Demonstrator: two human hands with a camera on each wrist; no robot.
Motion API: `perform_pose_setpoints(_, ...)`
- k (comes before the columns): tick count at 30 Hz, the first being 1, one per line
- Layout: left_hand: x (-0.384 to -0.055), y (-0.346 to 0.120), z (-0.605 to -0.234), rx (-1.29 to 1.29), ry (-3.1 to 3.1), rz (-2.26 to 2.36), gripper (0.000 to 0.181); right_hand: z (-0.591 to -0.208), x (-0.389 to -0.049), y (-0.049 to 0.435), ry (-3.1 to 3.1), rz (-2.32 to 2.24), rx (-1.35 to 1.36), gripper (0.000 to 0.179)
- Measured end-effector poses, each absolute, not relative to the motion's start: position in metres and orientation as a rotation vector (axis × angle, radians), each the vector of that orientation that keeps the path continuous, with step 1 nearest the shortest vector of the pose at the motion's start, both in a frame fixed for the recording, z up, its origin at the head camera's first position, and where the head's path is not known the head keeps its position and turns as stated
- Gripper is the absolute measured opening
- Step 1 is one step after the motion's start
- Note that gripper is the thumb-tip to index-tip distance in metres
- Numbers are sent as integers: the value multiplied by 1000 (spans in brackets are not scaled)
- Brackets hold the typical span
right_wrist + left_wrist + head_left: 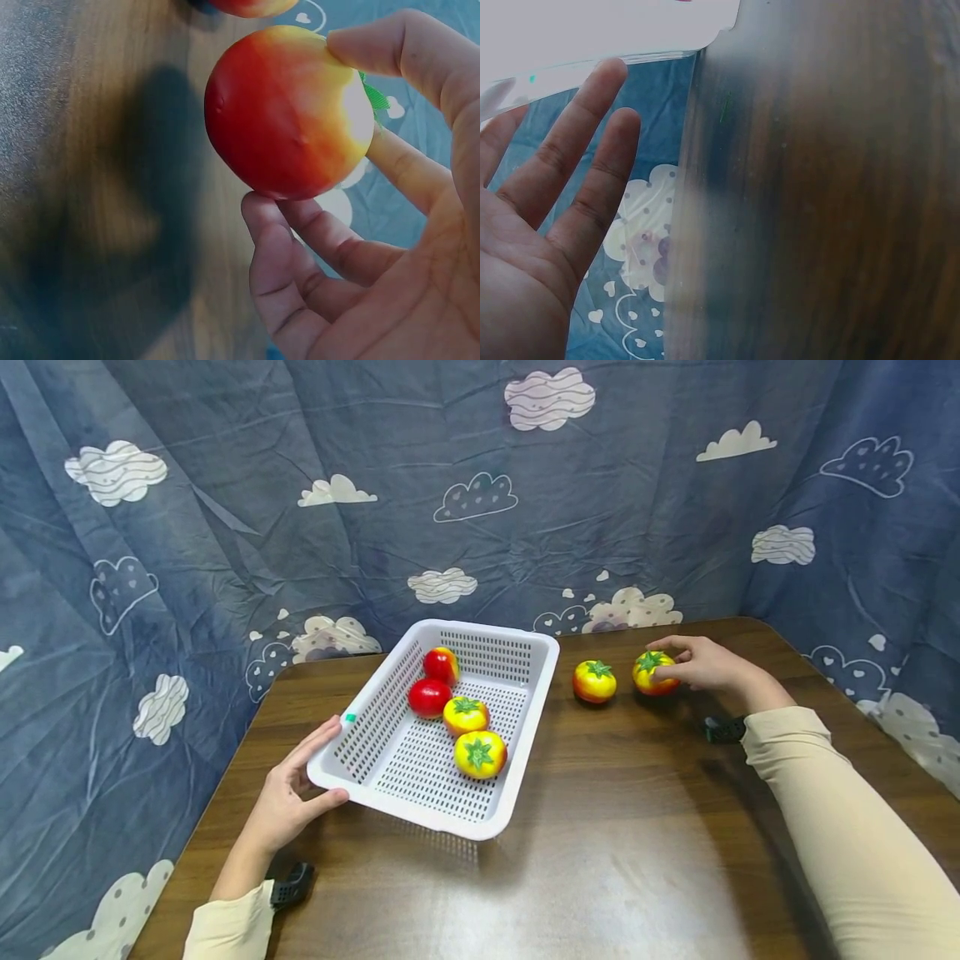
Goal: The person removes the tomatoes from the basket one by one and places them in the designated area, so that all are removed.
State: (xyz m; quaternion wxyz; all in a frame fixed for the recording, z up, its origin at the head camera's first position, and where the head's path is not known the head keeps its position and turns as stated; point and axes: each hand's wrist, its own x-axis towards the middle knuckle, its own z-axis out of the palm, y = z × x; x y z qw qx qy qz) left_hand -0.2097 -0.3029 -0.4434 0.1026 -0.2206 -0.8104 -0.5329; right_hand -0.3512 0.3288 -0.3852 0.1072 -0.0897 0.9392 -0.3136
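Observation:
A red-and-yellow toy tomato [281, 112] with green leaves is held between the thumb and fingertips of my right hand [697, 662]. Close to its left, a second toy tomato [594, 682] sits on the table. My left hand [288, 793] spans the near left corner of a white plastic basket [517, 777], thumb against the near rim and fingers along the left rim. In the left wrist view its fingers [592, 195] look spread and nearly straight. Inside the basket lie two yellow toy tomatoes [480, 755] leaf side up and two redder fruits [430, 698].
Under everything is a brown wooden table [600, 835] with a glossy surface. A blue cloth [390, 452] with white clouds hangs behind it and at both sides. Black wrist straps [292, 887] show at both cuffs.

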Motion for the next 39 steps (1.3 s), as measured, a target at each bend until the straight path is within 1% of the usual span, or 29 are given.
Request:
perform_pose_setpoints(10,-210,-303,-443,-654,-2394,-1570,87,-396,-354,321,2674,-934,-296,66)
perform_pose_setpoints(26,-210,-302,-441,-641,-2407,-1581,87,-402,-360,319,2599,-1058,-250,71)
perform_pose_setpoints(33,-211,-303,-442,-641,-2407,-1578,87,-400,-362,319,2688,-937,-295,70)
perform_pose_setpoints(39,-211,-303,-443,-644,-2403,-1579,87,-401,-362,320,2681,-944,-257,72)
